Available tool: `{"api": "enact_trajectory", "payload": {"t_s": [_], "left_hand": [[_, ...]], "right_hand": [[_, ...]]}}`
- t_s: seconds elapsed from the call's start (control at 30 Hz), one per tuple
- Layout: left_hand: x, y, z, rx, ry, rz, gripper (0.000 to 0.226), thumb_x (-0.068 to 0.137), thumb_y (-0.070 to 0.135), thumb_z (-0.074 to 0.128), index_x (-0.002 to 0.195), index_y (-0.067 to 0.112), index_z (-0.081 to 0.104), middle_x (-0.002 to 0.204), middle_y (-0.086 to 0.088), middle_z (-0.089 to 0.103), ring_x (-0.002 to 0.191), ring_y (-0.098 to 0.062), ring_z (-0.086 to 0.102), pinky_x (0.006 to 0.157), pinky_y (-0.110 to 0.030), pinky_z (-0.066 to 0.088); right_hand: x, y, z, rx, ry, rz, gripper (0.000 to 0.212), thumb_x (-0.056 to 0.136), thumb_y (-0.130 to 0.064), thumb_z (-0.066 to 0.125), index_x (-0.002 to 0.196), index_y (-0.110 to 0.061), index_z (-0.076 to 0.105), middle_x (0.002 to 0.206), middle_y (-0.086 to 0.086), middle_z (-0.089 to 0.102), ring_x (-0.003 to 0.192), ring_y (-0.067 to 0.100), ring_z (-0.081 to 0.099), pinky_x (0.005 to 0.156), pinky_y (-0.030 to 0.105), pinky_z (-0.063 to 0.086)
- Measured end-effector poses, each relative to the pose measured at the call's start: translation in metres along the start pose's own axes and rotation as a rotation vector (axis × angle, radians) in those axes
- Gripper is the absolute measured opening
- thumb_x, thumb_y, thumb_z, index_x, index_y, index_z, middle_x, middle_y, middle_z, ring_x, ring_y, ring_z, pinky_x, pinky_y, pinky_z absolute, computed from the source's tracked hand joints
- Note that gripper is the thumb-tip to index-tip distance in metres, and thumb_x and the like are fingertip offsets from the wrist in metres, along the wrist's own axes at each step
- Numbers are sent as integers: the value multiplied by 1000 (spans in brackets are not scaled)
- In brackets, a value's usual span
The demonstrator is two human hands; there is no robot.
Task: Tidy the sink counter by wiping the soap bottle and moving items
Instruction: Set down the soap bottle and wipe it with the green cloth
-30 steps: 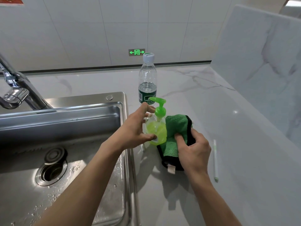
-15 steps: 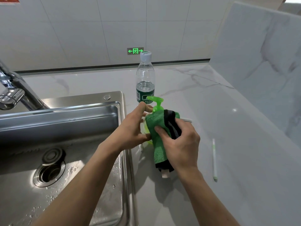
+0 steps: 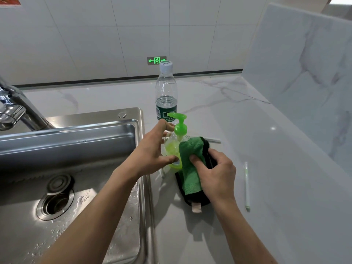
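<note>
Gripping the soap bottle point(image 3: 172, 149) at frame centre beside the sink rim point(image 3: 146, 187), left hand point(image 3: 152, 153); right hand point(image 3: 215, 174) clutching green cloth point(image 3: 190, 168), bare countertop point(image 3: 285, 187) rightward.

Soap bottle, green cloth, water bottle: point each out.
soap bottle point(image 3: 180, 128), head view, green pump collar
green cloth point(image 3: 190, 149), head view, upper folded part
water bottle point(image 3: 166, 88), head view, clear upper body

1. The green cloth point(image 3: 191, 166) hides the right side of the soap bottle point(image 3: 172, 149).
2. The tap point(image 3: 17, 109) is cut off at the left edge.
3. The water bottle point(image 3: 166, 92) label is too small to read.
</note>
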State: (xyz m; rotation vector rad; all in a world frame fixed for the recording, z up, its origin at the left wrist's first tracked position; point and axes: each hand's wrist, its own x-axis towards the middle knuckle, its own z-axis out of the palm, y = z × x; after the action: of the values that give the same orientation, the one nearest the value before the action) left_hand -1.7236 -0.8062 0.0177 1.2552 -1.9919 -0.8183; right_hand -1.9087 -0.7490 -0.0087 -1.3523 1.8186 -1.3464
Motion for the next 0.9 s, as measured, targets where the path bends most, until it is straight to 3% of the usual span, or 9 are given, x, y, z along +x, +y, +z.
{"api": "enact_trajectory", "payload": {"t_s": [0.13, 0.27, 0.4, 0.6, 0.77, 0.9], "left_hand": [[1, 2, -1, -24, -11, 21, 61, 73, 20, 90, 112, 24, 44, 133, 3, 59, 123, -19, 60, 105, -40, 53], [0, 0, -2, -7, -15, 9, 61, 74, 15, 87, 111, 30, 42, 136, 6, 55, 127, -19, 56, 108, -43, 51], [1, -1, -1, 12, -4, -6, 65, 70, 15, 91, 113, 29, 43, 137, 6, 55, 125, -19, 57, 108, -43, 51], [3, -3, -1, 8, -8, -5, 65, 70, 19, 91, 113, 28, 44, 135, 5, 57, 123, -19, 59, 106, -44, 52], [2, 0, -1, -13, -10, 15, 63, 71, 29, 91, 112, 31, 43, 130, 6, 60, 123, -17, 60, 105, -41, 54], [3, -3, -2, 17, -21, -7, 66, 70, 17, 92, 112, 31, 42, 136, 2, 57, 127, -22, 58, 108, -45, 52]], "right_hand": [[-7, -13, 8, -55, 44, -171, 41, 72, -32, 87, 110, -26, 75, 89, -5, 66, 80, 9, 62, 75, 17, 51], [5, -24, 13, 67, 64, -142, 32, 72, -29, 87, 102, -27, 76, 84, -14, 64, 80, -1, 62, 71, 5, 44], [13, -7, 2, 102, 57, -30, 24, 77, -28, 84, 99, -19, 77, 90, 0, 74, 85, 18, 69, 77, 26, 55], [-3, 6, -1, -86, 75, -141, 31, 73, -24, 87, 101, -18, 76, 85, -1, 66, 76, 15, 60, 67, 14, 45], [-13, -6, 6, -123, 60, -217, 46, 70, -27, 89, 114, -22, 74, 90, -3, 64, 79, 14, 61, 71, 24, 52], [1, -19, 5, -27, 101, -184, 35, 72, -30, 87, 104, -24, 75, 84, -7, 62, 77, 15, 61, 70, 25, 50]]}}
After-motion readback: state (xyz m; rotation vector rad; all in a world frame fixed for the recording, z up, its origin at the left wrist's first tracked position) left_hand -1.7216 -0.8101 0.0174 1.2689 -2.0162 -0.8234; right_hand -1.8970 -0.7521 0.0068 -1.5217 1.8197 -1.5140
